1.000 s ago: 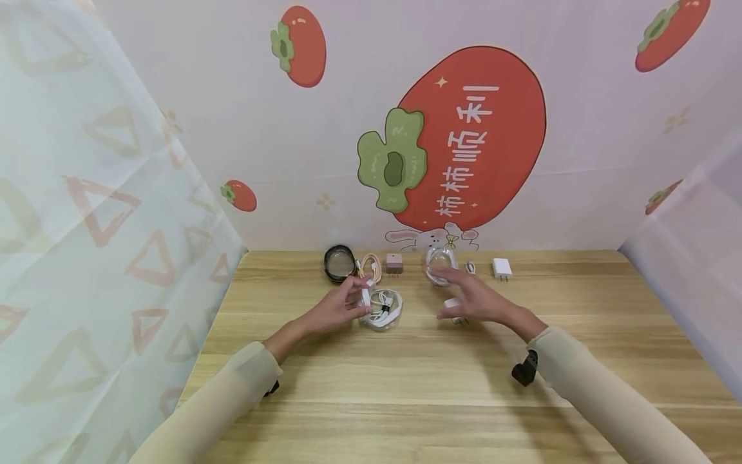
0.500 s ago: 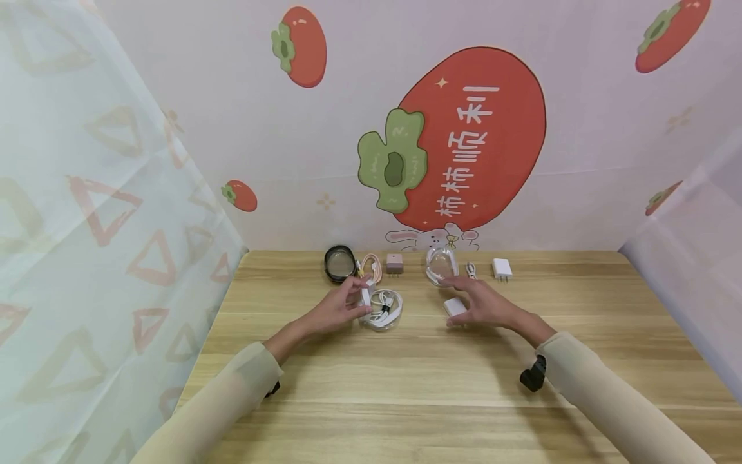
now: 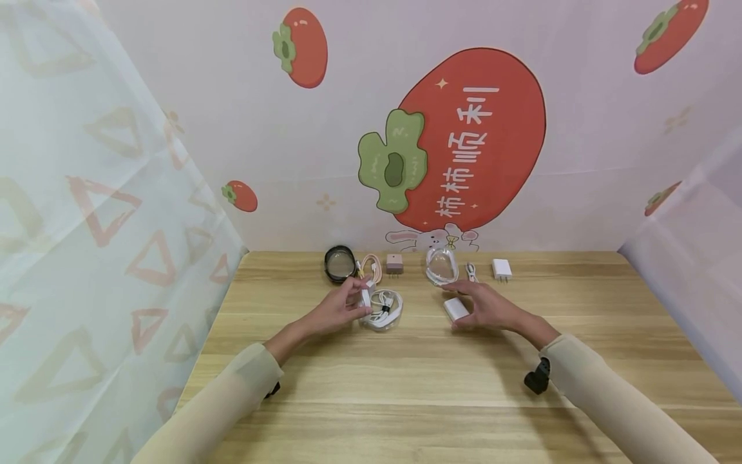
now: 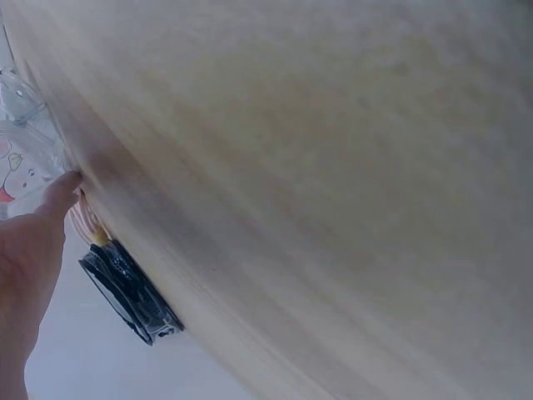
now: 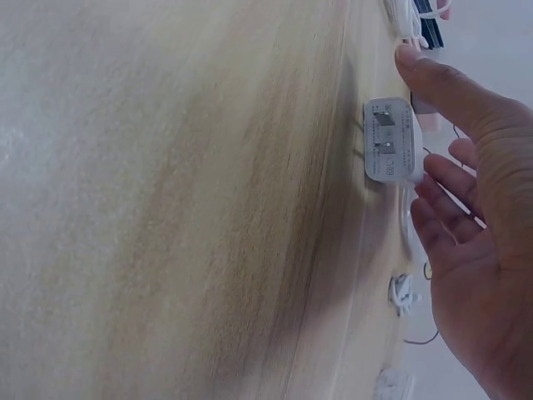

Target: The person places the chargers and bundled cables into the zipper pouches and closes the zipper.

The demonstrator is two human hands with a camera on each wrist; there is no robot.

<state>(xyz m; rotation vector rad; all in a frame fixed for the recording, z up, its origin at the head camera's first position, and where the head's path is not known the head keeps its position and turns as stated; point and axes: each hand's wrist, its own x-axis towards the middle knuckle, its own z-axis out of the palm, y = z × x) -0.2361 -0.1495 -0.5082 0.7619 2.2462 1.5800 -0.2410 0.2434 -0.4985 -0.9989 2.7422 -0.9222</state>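
In the head view, my left hand (image 3: 337, 307) pinches a small white block (image 3: 366, 297) between thumb and fingers; its exact kind is hard to tell. Right against it lies a coiled white cable (image 3: 385, 308) in clear plastic, with a dark tie at its middle. My right hand (image 3: 489, 305) is spread around a white charger (image 3: 456, 309) on the table. From the right wrist, this charger (image 5: 390, 140) shows two metal prongs facing the camera, the thumb standing apart from it above. Whether the fingertips behind touch it is unclear.
Along the table's back edge sit a black coiled cable (image 3: 340, 263), a pink-orange cable (image 3: 371, 267), a pinkish charger (image 3: 394, 263), a clear-wrapped white cable (image 3: 442, 266), a small white cable (image 3: 471, 271) and another white charger (image 3: 502, 269). A printed backdrop (image 3: 324, 142) rises behind.
My right hand has shifted slightly rightward and uncovered more of the white charger, which now lies in plain sight. The left hand has stayed put.
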